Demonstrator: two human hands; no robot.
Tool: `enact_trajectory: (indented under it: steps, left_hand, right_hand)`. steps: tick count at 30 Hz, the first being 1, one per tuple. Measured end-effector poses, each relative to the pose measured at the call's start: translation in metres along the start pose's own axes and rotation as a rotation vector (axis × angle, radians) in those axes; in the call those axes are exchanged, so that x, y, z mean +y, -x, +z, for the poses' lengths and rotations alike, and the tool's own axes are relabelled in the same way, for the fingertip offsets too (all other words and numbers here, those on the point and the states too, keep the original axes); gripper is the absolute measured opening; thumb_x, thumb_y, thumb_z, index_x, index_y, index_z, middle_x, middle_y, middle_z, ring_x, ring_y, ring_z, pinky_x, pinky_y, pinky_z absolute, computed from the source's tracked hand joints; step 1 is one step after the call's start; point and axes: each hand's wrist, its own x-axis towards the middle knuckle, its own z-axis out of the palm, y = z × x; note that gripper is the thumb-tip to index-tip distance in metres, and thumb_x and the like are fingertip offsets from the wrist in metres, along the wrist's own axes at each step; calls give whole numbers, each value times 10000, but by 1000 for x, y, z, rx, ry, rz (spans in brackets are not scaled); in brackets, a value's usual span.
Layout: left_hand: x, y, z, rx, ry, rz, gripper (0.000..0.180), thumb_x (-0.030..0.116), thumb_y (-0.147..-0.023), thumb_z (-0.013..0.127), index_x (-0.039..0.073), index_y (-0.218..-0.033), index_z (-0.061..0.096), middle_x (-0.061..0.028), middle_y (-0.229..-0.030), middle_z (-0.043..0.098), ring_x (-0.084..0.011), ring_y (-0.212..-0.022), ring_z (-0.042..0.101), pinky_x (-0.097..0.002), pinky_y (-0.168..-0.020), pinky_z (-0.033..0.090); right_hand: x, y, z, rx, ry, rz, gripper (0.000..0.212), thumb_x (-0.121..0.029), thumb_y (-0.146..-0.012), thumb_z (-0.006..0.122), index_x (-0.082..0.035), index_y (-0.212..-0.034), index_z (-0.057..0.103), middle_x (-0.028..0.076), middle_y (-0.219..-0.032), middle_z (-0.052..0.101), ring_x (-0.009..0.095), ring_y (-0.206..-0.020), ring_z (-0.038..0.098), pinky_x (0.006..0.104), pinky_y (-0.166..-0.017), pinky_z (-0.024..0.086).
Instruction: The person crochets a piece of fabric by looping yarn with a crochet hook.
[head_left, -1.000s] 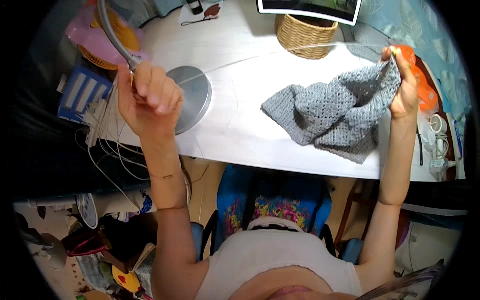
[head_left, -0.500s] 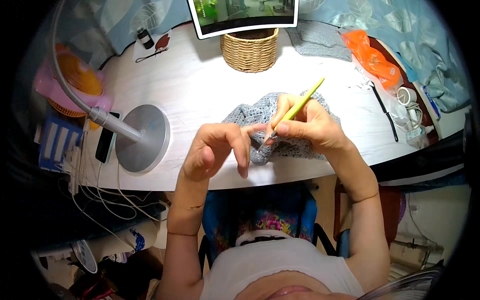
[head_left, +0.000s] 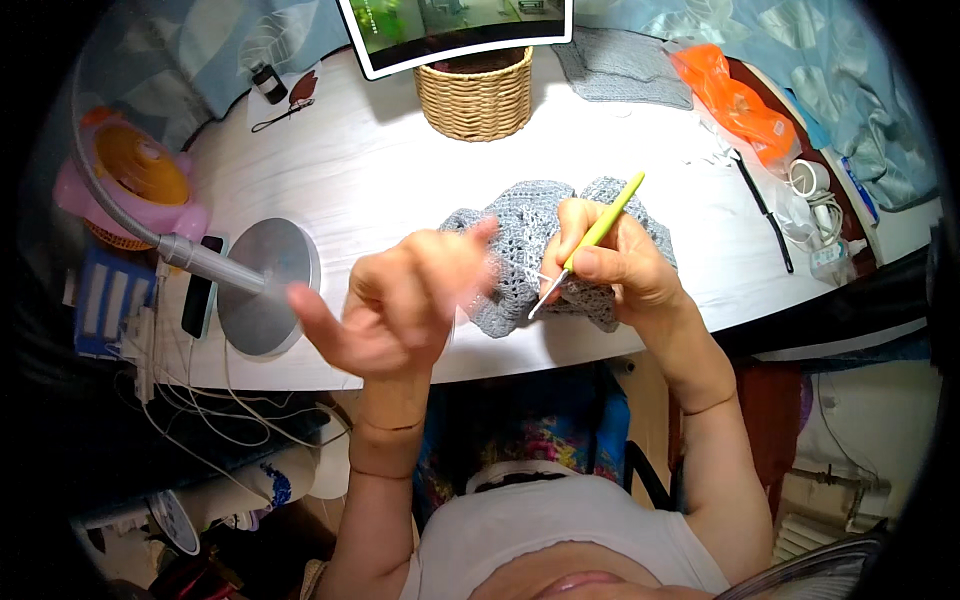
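My right hand (head_left: pixel 635 265) grips a crochet hook (head_left: pixel 607 222) with a yellow-green handle, its metal tip slanting down to the left. Grey crocheted fabric (head_left: pixel 528 215) with an openwork pattern lies bunched beneath and behind that hand; whether the fingers also pinch it is hidden. A thin pale strand of yarn (head_left: pixel 533 272) crosses the hook's shaft. To the left of the fabric is my left hand (head_left: pixel 400 305), lifted and blurred by motion. Its thumb sticks out to the left, and the index finger points toward the fabric. No object shows in its palm.
A wicker basket (head_left: pixel 474 105) stands at the back below a screen (head_left: pixel 455 35). Folded grey knitwork (head_left: pixel 625 70) and an orange bag (head_left: pixel 730 105) lie back right, a black stick-like item (head_left: pixel 765 212) nearer. A lamp base (head_left: pixel 268 310), phone (head_left: pixel 200 300) and pink fan (head_left: pixel 135 185) occupy the left.
My left hand has moved left, away from the hook's tip, and its thumb has swung outward. My right hand keeps its hold on the crochet hook. The whole view has shifted slightly.
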Motion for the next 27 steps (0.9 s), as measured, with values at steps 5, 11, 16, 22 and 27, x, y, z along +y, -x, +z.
enact_trajectory:
  steps: [5,11,16,22,27]
  left_hand:
    - [-17,1,17,-30,-1559,-35,540,550,-752,451,34,-820,596,-210,-1169,486,-401,-1172,366,-502,-994,156]
    - [-38,1,26,75,-1434,-100,672,84,-595,687,-1,-1202,410,-169,-980,522,-323,-985,493,-436,-905,324]
    - [-42,6,17,192,-1450,-77,650,-63,-611,594,-20,-1226,389,-117,-789,516,-229,-733,532,-297,-632,444]
    - [-25,-17,19,61,-1754,148,627,-89,-553,536,-58,-1174,450,-89,-750,545,-199,-701,486,-292,-648,424]
    - [3,-44,23,-88,-1723,463,527,-101,-629,457,-33,-1151,440,-246,-1113,517,-164,-623,544,-289,-617,458]
  right_hand:
    - [-1,9,10,109,-52,-90,202,-147,-767,632,-40,-818,468,140,-818,608,175,-767,605,280,-724,480]
    - [-4,12,15,168,-4,-255,167,-116,-792,597,-29,-828,459,158,-839,607,171,-798,602,312,-803,474]
    - [-3,11,17,214,23,-300,155,-90,-800,583,-18,-839,451,173,-849,609,161,-794,605,282,-765,496]
    - [-16,3,15,191,31,-346,168,-126,-792,601,-27,-854,480,156,-840,611,180,-782,617,271,-694,524]
    - [-43,-6,43,67,65,-414,262,-255,-786,608,-61,-861,448,99,-752,559,151,-704,543,226,-654,436]
